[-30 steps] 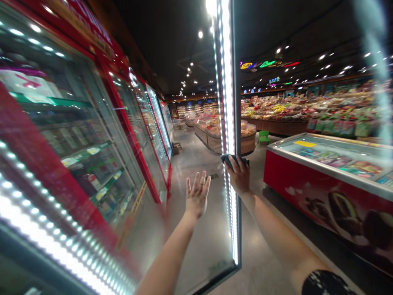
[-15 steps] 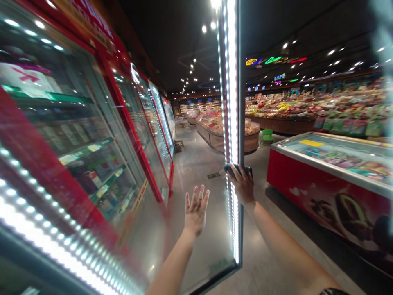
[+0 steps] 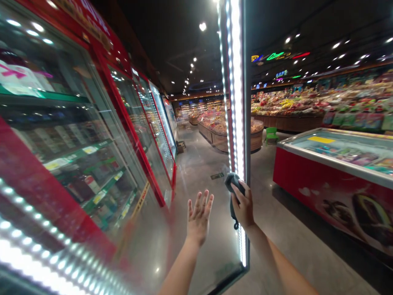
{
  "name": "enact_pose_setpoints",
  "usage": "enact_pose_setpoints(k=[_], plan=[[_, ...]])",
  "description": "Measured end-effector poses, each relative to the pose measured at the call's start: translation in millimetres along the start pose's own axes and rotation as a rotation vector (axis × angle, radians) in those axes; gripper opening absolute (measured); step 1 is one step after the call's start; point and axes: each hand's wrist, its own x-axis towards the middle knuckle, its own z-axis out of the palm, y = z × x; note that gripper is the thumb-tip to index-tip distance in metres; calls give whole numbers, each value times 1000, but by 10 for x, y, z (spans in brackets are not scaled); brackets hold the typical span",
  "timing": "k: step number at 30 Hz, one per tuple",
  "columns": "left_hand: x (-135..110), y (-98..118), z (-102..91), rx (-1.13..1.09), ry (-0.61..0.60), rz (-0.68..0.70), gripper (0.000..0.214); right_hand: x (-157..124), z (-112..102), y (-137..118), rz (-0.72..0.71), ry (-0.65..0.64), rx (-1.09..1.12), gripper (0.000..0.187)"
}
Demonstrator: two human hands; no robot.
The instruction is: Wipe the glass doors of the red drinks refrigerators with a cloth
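My left hand (image 3: 198,223), fingers spread and empty, is raised near the glass door (image 3: 229,280); contact cannot be told. My right hand (image 3: 246,207) has its fingers clamped on a dark cloth (image 3: 232,182), low on the door's light strip (image 3: 236,102). Strip shows above and below: judged partway, the finished share indiscernible. Beyond: a red chest freezer (image 3: 296,170).

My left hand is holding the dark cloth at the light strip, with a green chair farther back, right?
The hand is wrong: the head view shows your right hand holding the dark cloth at the light strip, with a green chair farther back.
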Motion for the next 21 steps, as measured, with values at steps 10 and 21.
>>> enact_pose_setpoints(k=[10,21], plan=[[-651,-425,-137,11,-91,-60,91,-365,619,-184,137,-18,-53,73],[-724,-548,-85,-23,-155,-25,88,-171,672,-427,135,-9,-53,69]])
